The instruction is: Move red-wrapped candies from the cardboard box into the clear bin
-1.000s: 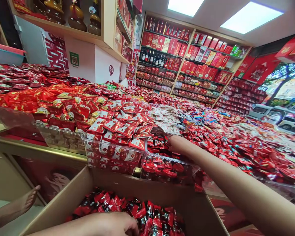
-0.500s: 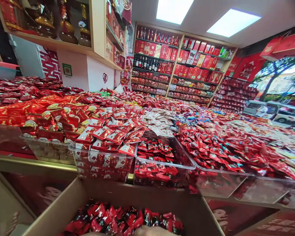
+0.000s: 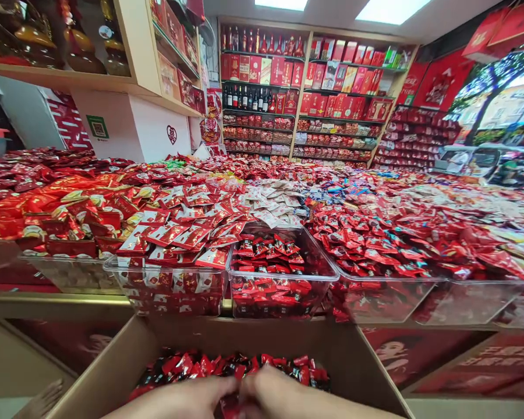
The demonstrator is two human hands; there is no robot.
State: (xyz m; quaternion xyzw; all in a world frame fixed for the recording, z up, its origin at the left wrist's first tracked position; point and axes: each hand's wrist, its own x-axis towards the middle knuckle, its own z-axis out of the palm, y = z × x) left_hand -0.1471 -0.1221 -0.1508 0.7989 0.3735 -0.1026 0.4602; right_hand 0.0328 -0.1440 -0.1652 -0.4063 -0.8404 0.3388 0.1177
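Both hands are down inside a cardboard box (image 3: pixel 117 355) that holds a heap of small red-and-black wrapped snack packets (image 3: pixel 187 365). My left hand (image 3: pixel 201 397) reaches in from the lower left, its fingers curled down over the packets. From the right comes my right hand (image 3: pixel 266 389), fingers bent inward and almost touching the left. Red packets show between and under the two hands. Most fingertips are hidden or blurred. Just beyond the box, a clear plastic bin (image 3: pixel 283 282) contains similar red-and-black packets, piled lower than its rim.
A neighbouring clear bin (image 3: pixel 166 273) is heaped with red-and-white packets. More red packets (image 3: pixel 371 244) are piled to the right, white packets (image 3: pixel 275 203) behind. Shelves (image 3: pixel 308 87) of bottles and red boxes line the back wall. A bare foot (image 3: pixel 48 398) shows at lower left.
My hands have come further into view, over the packets in the box. The camera view has tilted down and shifted slightly to the right.
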